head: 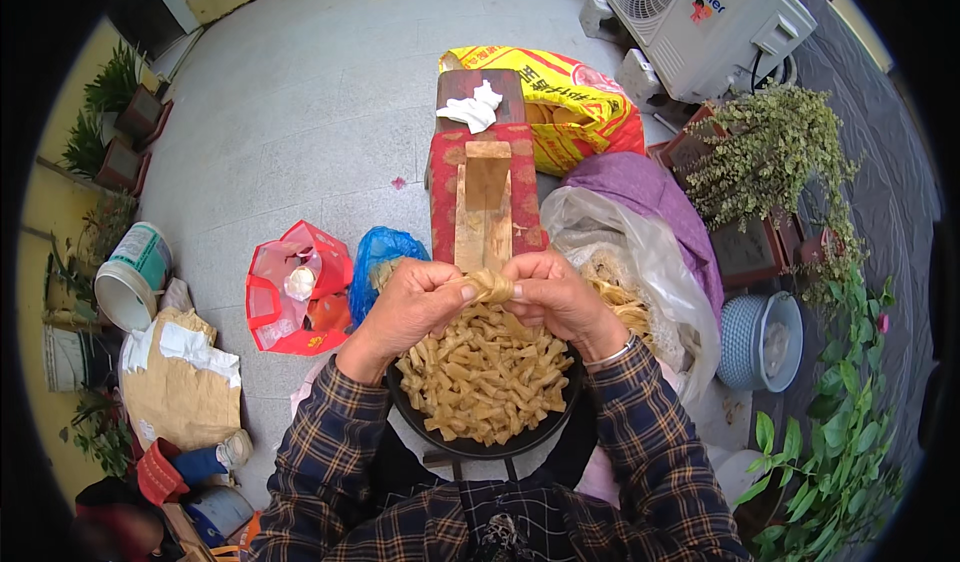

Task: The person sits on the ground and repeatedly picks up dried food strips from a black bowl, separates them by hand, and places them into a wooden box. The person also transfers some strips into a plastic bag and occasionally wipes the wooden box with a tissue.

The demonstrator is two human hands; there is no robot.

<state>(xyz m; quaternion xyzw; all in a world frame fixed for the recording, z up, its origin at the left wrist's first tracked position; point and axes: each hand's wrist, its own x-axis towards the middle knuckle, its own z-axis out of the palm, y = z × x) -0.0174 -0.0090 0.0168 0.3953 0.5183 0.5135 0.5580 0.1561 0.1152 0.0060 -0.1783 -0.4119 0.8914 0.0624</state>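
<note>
Between my two hands a knotted tan strip (491,287), of a material I cannot tell, is held above a round dark pan. My left hand (412,299) pinches its left end between thumb and fingers; my right hand (562,299) pinches the right end. Below, the dark pan (487,453) is heaped with many small tan knotted pieces (487,382). Just beyond my hands a wooden block (487,176) stands on a grooved wooden board (471,236), on a bench covered with red patterned cloth (444,187). A crumpled white cloth or paper (472,108) lies at the bench's far end.
Left of the bench are a blue plastic bag (382,251) and a red bag (262,299). To the right stand an open translucent sack (675,284) with tan strands, a purple cloth (637,187), a yellow-red sack (592,97) and a blue basket (739,344). A person's foot (235,449) shows lower left.
</note>
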